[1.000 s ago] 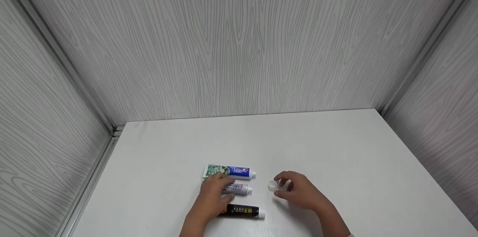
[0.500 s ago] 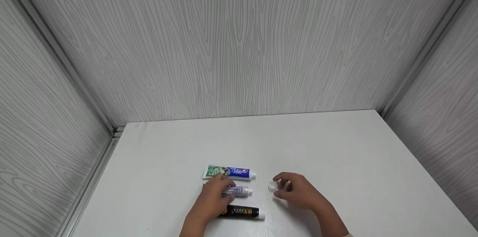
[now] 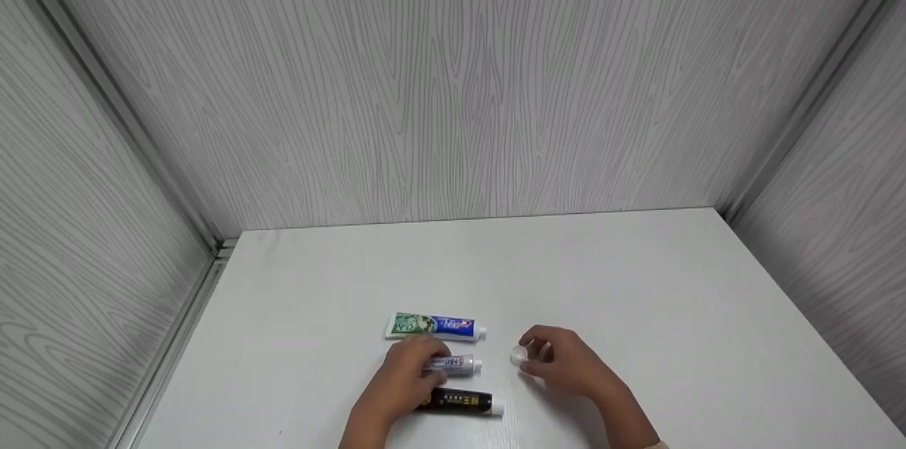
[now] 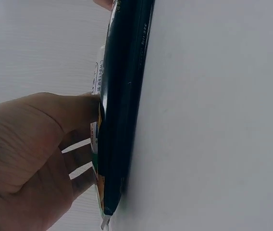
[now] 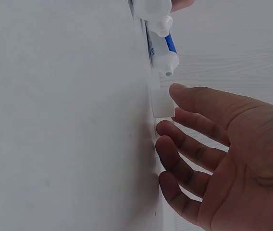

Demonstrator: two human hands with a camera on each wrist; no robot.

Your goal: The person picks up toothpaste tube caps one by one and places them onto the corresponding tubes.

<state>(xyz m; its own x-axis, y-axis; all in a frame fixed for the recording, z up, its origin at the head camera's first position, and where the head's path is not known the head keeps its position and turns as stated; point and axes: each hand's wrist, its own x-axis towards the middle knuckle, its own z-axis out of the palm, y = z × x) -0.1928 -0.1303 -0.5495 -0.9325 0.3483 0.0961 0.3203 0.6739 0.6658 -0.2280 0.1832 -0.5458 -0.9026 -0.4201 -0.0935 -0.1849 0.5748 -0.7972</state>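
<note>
With thumb and fingers on either side, my left hand [image 3: 407, 374] grips the silver toothpaste tube [image 3: 455, 365], lying in the middle of three tubes. Just nearer to me is the black toothpaste tube [image 3: 463, 401], which hides part of the left hand [image 4: 35, 149] in the left wrist view. Farther back lies the green and blue toothpaste tube [image 3: 435, 326]. My right hand [image 3: 570, 364] has thumb and index fingertips around a small whitish round cap [image 3: 518, 355], right of the nozzles. From the side, this cap [image 5: 163, 102] stands low at the tabletop by the thumb tip.
A white tabletop [image 3: 616, 279] carries everything. Grey wood-grain panels stand at the back [image 3: 453, 81], the left [image 3: 78, 222] and the right [image 3: 835, 222].
The silver tube has shifted slightly toward me, and my left fingers have drawn in around it. My right hand and the cap have hardly moved.
</note>
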